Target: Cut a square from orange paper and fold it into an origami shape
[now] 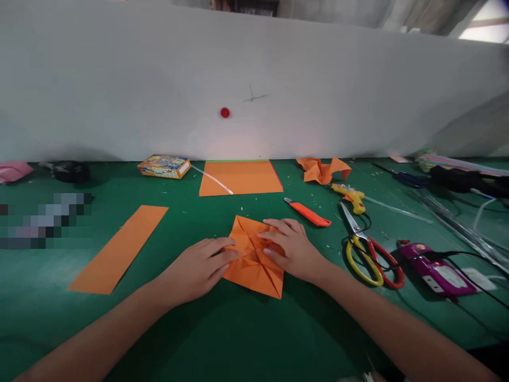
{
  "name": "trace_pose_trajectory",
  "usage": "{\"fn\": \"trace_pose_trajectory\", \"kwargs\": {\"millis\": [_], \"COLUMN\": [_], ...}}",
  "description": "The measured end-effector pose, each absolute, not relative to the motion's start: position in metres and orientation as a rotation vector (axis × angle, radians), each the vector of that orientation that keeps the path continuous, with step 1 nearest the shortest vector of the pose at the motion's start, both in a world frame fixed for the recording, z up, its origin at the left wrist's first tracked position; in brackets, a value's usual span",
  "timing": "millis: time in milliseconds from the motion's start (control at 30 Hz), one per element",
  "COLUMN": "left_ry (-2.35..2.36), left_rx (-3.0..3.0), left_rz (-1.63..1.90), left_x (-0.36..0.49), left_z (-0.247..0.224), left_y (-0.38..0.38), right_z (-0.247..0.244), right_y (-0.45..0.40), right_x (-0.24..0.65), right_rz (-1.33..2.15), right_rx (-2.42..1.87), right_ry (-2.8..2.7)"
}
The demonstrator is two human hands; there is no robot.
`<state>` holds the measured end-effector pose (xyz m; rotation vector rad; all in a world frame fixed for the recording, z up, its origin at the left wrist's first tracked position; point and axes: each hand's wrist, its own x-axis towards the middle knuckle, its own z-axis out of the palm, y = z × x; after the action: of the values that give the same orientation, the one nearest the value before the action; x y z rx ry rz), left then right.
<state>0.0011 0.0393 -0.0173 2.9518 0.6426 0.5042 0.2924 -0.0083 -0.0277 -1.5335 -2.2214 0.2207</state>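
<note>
A creased orange paper square (pixel 258 273) lies on the green table with folds meeting near its middle. My left hand (pixel 201 268) touches its left edge, the fingers bent together and the fingertips on the paper. Over its upper right part rests my right hand (pixel 292 248), with fingers spread on the folded flaps. Beyond the square is a stack of flat orange sheets (pixel 242 178). An orange strip (pixel 121 249) lies to the left.
Right of the hands are an orange cutter (pixel 308 213), scissors (pixel 363 249), a yellow glue gun (pixel 350 196), a purple power strip (pixel 439 269) and cables. Crumpled orange paper (pixel 323 170) and a small box (pixel 165 166) sit by the white wall (pixel 159 79).
</note>
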Motion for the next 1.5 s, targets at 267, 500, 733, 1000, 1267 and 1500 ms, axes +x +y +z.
{"fn": "trace_pose_trajectory", "kwargs": {"millis": [267, 500, 733, 1000, 1267, 1500], "left_ry": [0.700, 0.665, 0.593, 0.539, 0.676, 0.604], "left_rx": [2.953, 3.109, 3.126, 2.982, 2.902, 2.895], "left_rz": [0.555, 0.464, 0.387, 0.526, 0.580, 0.567], "left_x": [0.003, 0.001, 0.001, 0.013, 0.023, 0.026], "left_z": [-0.016, -0.015, -0.013, -0.011, -0.017, -0.018], "left_y": [0.039, 0.037, 0.036, 0.023, 0.017, 0.017], "right_z": [-0.030, -0.028, -0.020, -0.019, -0.017, -0.011], "right_y": [-0.003, -0.004, -0.014, -0.018, -0.016, -0.019], "right_x": [0.293, 0.294, 0.286, 0.283, 0.284, 0.283], "right_rz": [0.227, 0.238, 0.241, 0.343, 0.515, 0.601], "right_rx": [-1.537, -1.523, -1.531, -1.455, -1.514, -1.533], "right_ry": [-2.126, -2.139, -2.155, -2.116, -1.922, -1.873]}}
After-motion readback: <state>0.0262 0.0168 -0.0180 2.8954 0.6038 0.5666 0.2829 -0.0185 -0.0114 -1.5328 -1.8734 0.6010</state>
